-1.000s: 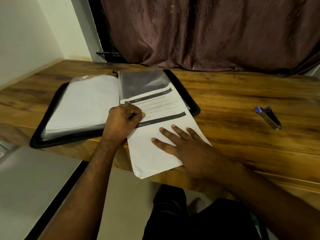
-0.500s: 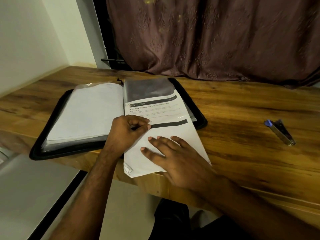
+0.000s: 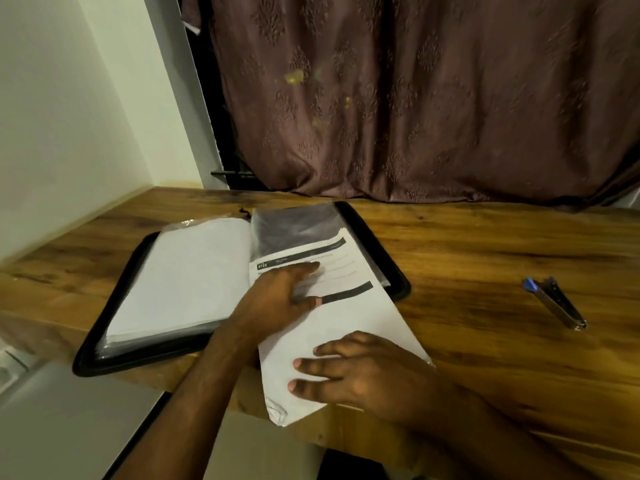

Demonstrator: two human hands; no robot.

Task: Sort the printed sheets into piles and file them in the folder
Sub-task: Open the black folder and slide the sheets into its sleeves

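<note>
A black zip folder (image 3: 398,282) lies open on the wooden desk. Its left half holds a stack of white sheets (image 3: 183,275) in sleeves. On its right half lies a clear sleeve (image 3: 294,226). A printed sheet (image 3: 349,317) with black bars runs from that sleeve to the desk's front edge, and its lower corner hangs over. My left hand (image 3: 280,296) is at the sheet's printed top, thumb and fingers pinching the blurred sleeve edge. My right hand (image 3: 349,372) rests flat on the sheet's blank lower part, fingers spread.
A small metal tool with a blue end (image 3: 554,303) lies on the desk at the right. A brown curtain (image 3: 415,98) hangs behind the desk and a pale wall (image 3: 62,116) closes the left side. A grey flat surface (image 3: 69,420) sits below the desk's front left.
My left hand has uncurled and reached farther up the printed sheet. My right hand has slid down toward the sheet's lower end. The view has tilted up.
</note>
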